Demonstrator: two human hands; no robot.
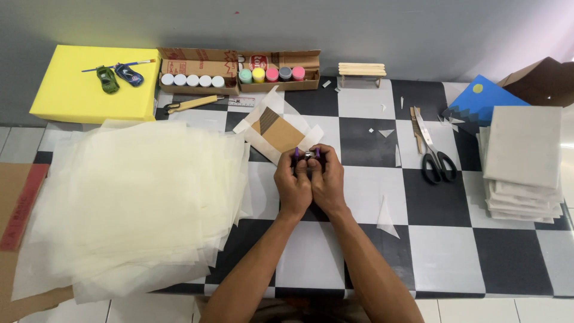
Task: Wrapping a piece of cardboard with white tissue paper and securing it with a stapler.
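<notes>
Your left hand (293, 182) and right hand (327, 179) are pressed side by side over the black-and-white checkered table (442, 251), fingers curled in and pinching a small object with purple ends and a shiny metal middle (306, 154). It sits at your fingertips, lifted just above the tabletop, its long axis running left to right, one purple end toward each side; what it is exactly is too small to tell. Just beyond it lies a brown cardboard piece wrapped in white paper (278, 133). A wide stack of translucent cream paper sheets (137, 197) lies to your left, black-handled scissors (435, 157) and a pile of white canvas boards (523, 164) to your right
</notes>
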